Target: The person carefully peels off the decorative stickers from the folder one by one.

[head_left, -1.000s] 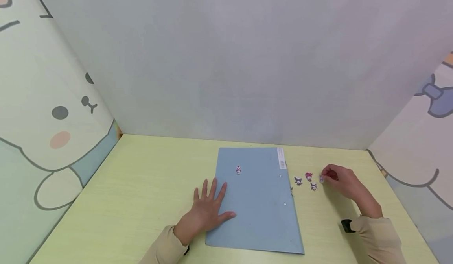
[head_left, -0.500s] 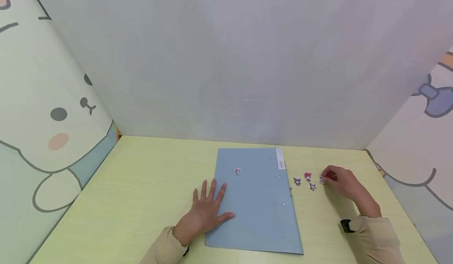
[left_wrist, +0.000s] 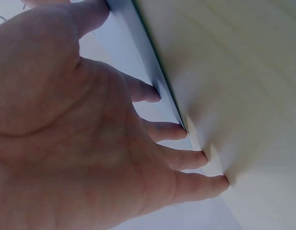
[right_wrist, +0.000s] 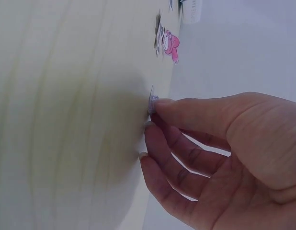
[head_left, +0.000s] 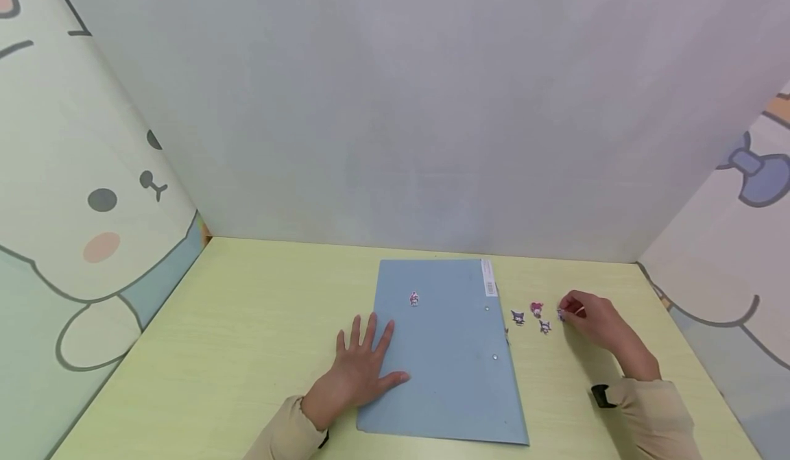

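Clock directions as seen in the head view, 12 at the far side.

Right hand (head_left: 595,319): thumb and forefinger pinch a small purple sticker (right_wrist: 153,103) close to the tabletop (head_left: 259,323); the other fingers are bent, their tips at or near the surface. The sticker is mostly covered by the thumb, so its print is unclear.

From that pinch, a pink sticker (head_left: 537,309) lies near, at 9 o'clock; a dark purple sticker (head_left: 518,317) is a little farther out, also at 9; a white-and-purple sticker (head_left: 545,326) is at 8.

Left hand (head_left: 352,374): fingers spread, palm down, across the edge of a blue folder (head_left: 450,391) at its 8 to 9 o'clock side. Thumb and forefinger rest on the folder, ring and little fingers on the tabletop.

From the folder's middle: one small sticker (head_left: 414,299) on the cover at 11; white barcode label (head_left: 489,278) at 1; two rivets, the upper rivet (head_left: 487,308) between 1 and 2, the lower rivet (head_left: 495,357) at 3.

Outward: beige sleeves on both arms; grey backdrop (head_left: 395,117) at 12; cartoon-printed panels at 10 and 2.
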`<state>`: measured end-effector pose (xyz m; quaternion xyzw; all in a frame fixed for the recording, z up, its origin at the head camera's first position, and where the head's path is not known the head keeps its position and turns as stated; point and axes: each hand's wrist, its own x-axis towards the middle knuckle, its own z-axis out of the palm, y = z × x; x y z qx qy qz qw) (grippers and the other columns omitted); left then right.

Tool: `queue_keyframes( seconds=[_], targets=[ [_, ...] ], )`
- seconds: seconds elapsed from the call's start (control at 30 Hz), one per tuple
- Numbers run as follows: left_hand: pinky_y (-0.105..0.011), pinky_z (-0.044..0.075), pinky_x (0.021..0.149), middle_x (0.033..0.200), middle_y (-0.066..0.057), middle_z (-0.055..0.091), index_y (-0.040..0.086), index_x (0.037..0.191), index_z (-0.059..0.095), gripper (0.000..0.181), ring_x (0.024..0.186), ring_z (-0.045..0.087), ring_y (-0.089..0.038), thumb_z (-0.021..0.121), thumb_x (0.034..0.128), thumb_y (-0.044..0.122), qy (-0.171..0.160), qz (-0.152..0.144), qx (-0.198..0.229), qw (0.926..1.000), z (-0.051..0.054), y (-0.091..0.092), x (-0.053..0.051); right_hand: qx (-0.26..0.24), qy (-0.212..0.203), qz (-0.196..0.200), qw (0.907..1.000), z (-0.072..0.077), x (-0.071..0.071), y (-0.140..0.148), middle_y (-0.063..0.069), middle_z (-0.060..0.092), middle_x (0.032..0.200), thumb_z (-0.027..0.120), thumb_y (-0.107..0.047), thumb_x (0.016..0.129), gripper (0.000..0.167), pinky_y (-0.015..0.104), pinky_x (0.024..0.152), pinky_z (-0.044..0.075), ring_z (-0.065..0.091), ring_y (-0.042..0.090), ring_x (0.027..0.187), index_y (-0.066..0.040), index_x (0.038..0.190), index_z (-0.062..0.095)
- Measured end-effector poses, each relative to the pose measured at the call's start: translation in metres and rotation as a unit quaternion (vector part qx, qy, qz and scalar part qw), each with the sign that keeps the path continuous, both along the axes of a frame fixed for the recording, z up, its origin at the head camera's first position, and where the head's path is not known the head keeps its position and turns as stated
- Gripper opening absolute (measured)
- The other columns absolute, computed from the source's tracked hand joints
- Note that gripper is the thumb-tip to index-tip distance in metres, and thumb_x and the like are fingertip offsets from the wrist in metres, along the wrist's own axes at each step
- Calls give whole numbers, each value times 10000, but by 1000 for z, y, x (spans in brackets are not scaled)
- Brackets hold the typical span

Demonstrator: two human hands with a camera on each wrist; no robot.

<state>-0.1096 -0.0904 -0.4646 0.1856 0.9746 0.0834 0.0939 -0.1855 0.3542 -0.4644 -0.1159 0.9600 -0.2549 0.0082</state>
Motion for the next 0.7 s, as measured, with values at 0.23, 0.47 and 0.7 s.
queue_keyframes(
  seconds=[0.23,0.47,0.7],
  targets=[
    [-733,258,1091,1613,-255,295,73,1576,378,876,1477,225,-534,606,943,635,-14,20,14,10000,0,0,1,-59,55,-97,9999,-2,0,0,102,658,859,690,31,927,67,353,676,514,631,249,783,39,938,624],
    [-729,248,1099,1616,-255,288,72,1576,374,872,1481,218,-530,600,947,632,-73,37,25,10000,2,0,1,47,39,-168,9998,-4,0,0,80,647,846,684,38,927,85,351,656,496,616,225,770,21,942,602],
    [-733,240,1099,1618,-258,282,67,1578,369,875,1481,213,-531,601,949,629,-85,22,91,9999,2,0,1,215,53,-42,9997,-1,-3,-2,72,660,859,688,17,938,36,352,666,510,619,219,775,23,926,655]
  ],
)
